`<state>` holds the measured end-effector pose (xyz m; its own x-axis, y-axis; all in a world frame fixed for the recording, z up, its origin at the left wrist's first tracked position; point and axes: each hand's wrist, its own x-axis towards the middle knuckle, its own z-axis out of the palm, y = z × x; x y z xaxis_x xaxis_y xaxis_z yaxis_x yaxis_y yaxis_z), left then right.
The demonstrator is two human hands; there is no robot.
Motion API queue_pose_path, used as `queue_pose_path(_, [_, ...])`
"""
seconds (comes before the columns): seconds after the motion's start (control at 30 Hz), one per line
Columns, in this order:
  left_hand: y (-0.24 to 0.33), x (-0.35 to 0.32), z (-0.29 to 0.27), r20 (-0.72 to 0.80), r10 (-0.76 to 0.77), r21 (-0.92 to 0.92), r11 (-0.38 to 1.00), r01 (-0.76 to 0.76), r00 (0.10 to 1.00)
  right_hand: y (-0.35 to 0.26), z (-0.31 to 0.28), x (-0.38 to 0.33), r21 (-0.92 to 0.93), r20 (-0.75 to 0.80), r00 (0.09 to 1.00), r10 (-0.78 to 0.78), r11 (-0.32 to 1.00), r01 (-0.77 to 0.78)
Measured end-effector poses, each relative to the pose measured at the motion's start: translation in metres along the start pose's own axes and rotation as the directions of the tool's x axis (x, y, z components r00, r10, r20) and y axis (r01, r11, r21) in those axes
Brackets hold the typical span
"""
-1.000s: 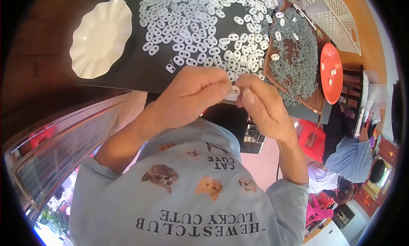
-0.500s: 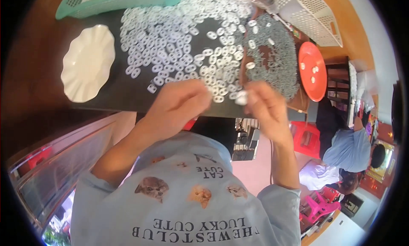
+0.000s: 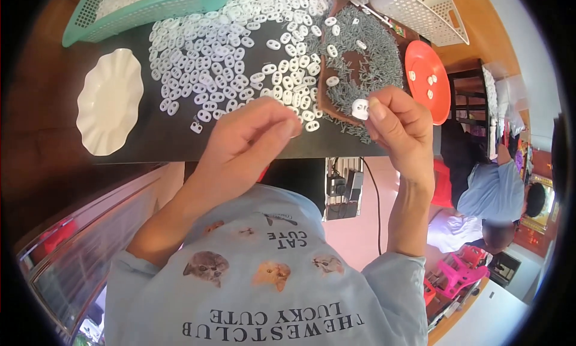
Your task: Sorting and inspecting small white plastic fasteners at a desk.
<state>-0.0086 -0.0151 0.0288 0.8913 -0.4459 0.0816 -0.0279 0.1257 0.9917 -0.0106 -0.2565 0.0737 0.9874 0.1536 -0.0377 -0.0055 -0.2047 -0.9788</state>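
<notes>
1. I am in a room with a dark table (image 3: pixel 162 147) across the top of the view; a second person (image 3: pixel 495 190) in a blue top is at the far right, bent by the lens.
2. On the table, many small white oval pieces (image 3: pixel 198 55), each with two holes, lie scattered left of a brown tray (image 3: pixel 326 100) strewn with grey screw-like parts (image 3: pixel 387 58).
3. A cream scalloped dish (image 3: pixel 111 100) sits at the left; a red-orange plate (image 3: pixel 427 100) with a few white pieces is at the right.
4. Both forearms rise from below, elbows bent outward, wrists lifted, the hands well apart.
5. The left hand's (image 3: pixel 249 133) knuckles hide part of the scatter; its fingertips are hard to make out. A green basket (image 3: pixel 180 6) is cut off by the upper edge.
6. The left hand is half curled, thumb close to the forefinger; I cannot tell whether anything is between them.
7. The right hand (image 3: pixel 402 127) pinches one white piece (image 3: pixel 360 109) between thumb and forefinger, above the tray's near edge, its other fingers folded in.
</notes>
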Motion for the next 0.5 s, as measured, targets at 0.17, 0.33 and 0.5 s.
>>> queue_pose_path(0.17, [0.007, 0.009, 0.013, 0.010, -0.050, -0.109, 0.993, 0.050, 0.999, -0.009, 0.010, 0.004, -0.025, 0.092, 0.995, -0.038, 0.999, 0.041])
queue_pose_path(0.33, [0.010, 0.014, 0.014, 0.061, -0.103, -0.163, 0.980, 0.112, 0.993, -0.008, 0.015, 0.005, -0.010, 0.095, 0.994, -0.057, 0.998, 0.058])
queue_pose_path(0.5, [0.010, 0.019, 0.021, 0.033, -0.084, -0.216, 0.972, 0.090, 0.996, -0.007, 0.014, 0.005, 0.012, 0.099, 0.995, -0.025, 1.000, 0.024])
